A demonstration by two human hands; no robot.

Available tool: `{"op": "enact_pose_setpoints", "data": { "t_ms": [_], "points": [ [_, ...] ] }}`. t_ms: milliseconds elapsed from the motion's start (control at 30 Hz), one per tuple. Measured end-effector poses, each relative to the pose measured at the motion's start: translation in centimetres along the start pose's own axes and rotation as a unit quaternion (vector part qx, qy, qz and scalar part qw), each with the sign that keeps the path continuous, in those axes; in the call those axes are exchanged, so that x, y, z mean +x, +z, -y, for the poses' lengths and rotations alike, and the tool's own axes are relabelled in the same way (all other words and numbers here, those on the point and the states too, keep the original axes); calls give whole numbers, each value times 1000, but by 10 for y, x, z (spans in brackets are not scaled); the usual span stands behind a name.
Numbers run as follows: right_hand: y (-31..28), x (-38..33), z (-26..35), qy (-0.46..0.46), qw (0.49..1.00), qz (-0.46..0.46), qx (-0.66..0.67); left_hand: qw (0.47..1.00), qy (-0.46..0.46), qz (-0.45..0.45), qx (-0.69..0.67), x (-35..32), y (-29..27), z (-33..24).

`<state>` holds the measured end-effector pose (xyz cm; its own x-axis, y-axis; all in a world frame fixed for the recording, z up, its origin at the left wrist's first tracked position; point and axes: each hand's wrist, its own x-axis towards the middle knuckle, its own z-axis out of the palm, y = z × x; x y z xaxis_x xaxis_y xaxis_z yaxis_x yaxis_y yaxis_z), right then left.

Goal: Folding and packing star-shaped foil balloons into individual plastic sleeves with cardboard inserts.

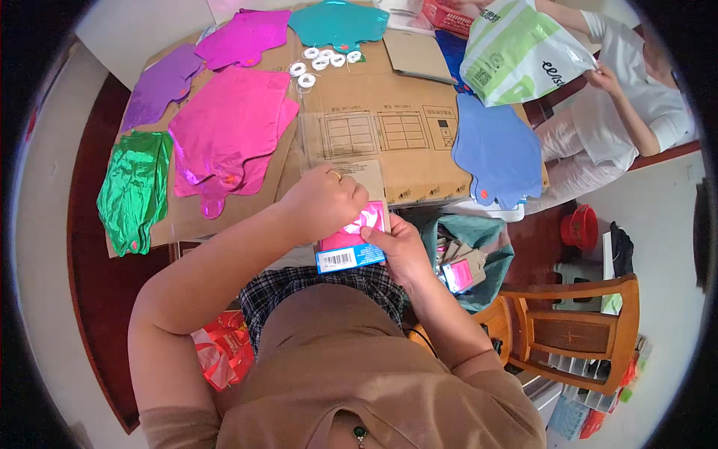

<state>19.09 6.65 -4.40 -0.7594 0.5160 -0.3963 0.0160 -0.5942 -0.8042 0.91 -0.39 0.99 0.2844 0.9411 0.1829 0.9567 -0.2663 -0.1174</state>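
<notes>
In front of my belly, at the table's near edge, my right hand [407, 251] holds a small flat packet [351, 237] with its thumb across the front. Pink foil shows in the packet, above a blue lower strip with a barcode. My left hand [327, 202] is closed over the packet's upper left part, its fingers curled under. Whatever those fingers grip is hidden. To the left lies a stack of flat pink foil balloons [228, 123], with a green foil balloon [134, 183] beside it.
Flat purple [161, 86], magenta [243, 37], teal [340, 24] and blue balloons [497, 150] lie on the cardboard-covered table [344, 97], near several white ribbon rolls [298, 69]. A green bag [493, 243] holds packets beside a wooden chair [572, 329]. Another person [636, 112] handles a plastic bag [523, 52].
</notes>
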Motion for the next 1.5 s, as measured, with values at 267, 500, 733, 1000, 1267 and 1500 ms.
{"op": "enact_pose_setpoints", "data": {
  "t_ms": [267, 500, 733, 1000, 1267, 1500],
  "points": [
    [1, 3, 2, 13, 1000, -4, -26, 993, 26, -116, -21, -7, 6, -3],
    [4, 0, 14, 18, 998, -12, -62, 996, 47, -77, -5, -15, -2, 1],
    [10, 0, 21, 6, 998, -25, -55, 999, -40, -15, -32, -25, -15, -1],
    [11, 4, 19, 9, 999, -35, -33, 999, -31, -33, -25, -37, -12, -1],
    [11, 5, 18, 18, 998, -47, -39, 728, -402, -257, -493, -75, -6, -39],
    [15, 5, 14, 8, 994, -79, -75, 153, -483, -233, -830, -58, 16, -102]
  ]
}}
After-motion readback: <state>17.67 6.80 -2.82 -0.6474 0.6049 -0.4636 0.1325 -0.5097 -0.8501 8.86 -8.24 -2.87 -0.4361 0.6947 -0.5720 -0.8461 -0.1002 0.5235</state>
